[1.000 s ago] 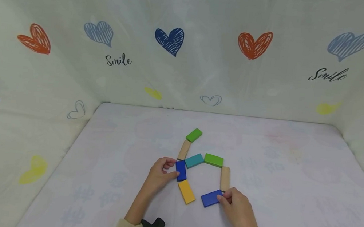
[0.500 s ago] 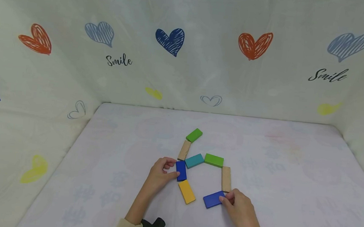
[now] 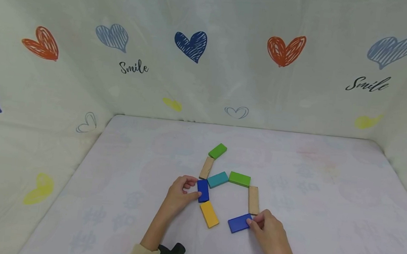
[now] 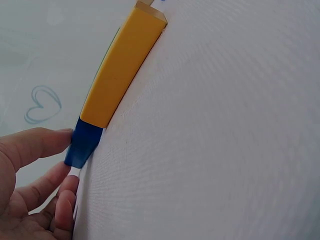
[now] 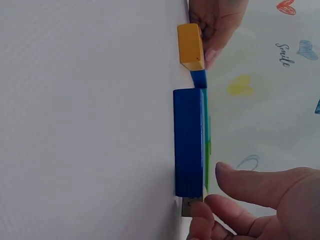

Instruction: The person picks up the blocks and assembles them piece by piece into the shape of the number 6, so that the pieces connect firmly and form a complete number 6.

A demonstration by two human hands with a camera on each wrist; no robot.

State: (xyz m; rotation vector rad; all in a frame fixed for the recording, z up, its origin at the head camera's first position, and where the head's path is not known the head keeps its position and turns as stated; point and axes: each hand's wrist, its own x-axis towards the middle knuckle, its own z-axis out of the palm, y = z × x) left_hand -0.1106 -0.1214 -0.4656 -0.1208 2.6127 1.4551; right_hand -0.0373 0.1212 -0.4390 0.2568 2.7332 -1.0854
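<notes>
In the head view my left hand [image 3: 177, 196] pinches the left blue block [image 3: 203, 190], index finger at its far corner and thumb on its near side. A yellow block [image 3: 209, 214] adjoins its near end. My right hand [image 3: 270, 236] is at the right end of the other blue block [image 3: 238, 223], which lies flat. In the right wrist view the right thumb [image 5: 240, 182] stands slightly off that block, and the fingers are curved near its end. A plain wooden block [image 3: 253, 200] meets this blue block's far right corner.
The blocks form a curved line on the white-covered table [image 3: 327, 216]. A teal block [image 3: 218, 180] and a green block [image 3: 239, 179] link the two sides. Another wooden block [image 3: 206, 167] and a second green block [image 3: 217, 151] extend away. A black wrist strap [image 3: 172, 253] hangs by the left sleeve.
The right hand has shifted the near blue block slightly right, with the wooden block's near end moving a little too. The left hand keeps its place.
</notes>
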